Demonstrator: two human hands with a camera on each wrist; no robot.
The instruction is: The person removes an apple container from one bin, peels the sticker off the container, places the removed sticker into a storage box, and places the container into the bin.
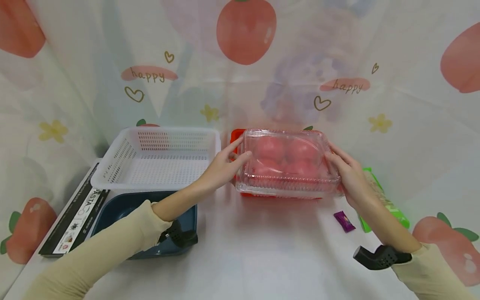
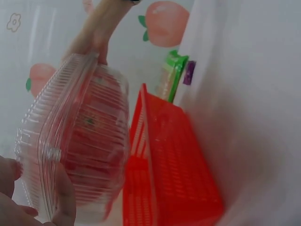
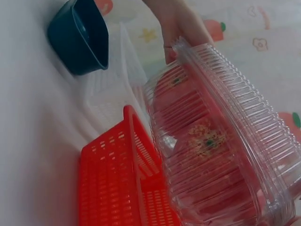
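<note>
Both hands hold a clear ribbed plastic clamshell box packed with red tomatoes, one hand at each end. The left hand has its fingers laid along the box's left end with the thumb on the near rim, and the right hand wraps its fingers round the right end in the same way. The clamshell box sits over a red perforated plastic basket, which shows only as a strip behind and beneath it in the head view; the wrist views show the box tilted above the basket's open top, and whether it touches the rim cannot be told. Through the lid the tomatoes appear packed close together, green stem scars facing the right wrist camera. To the left, on the white desk, stands an empty white perforated plastic basket, resting partly over a dark blue plastic tub, with a flat black-and-white printed box beside that. To the right, near the right forearm, lie a small purple wrapped sweet and a long green-edged packet.
</note>
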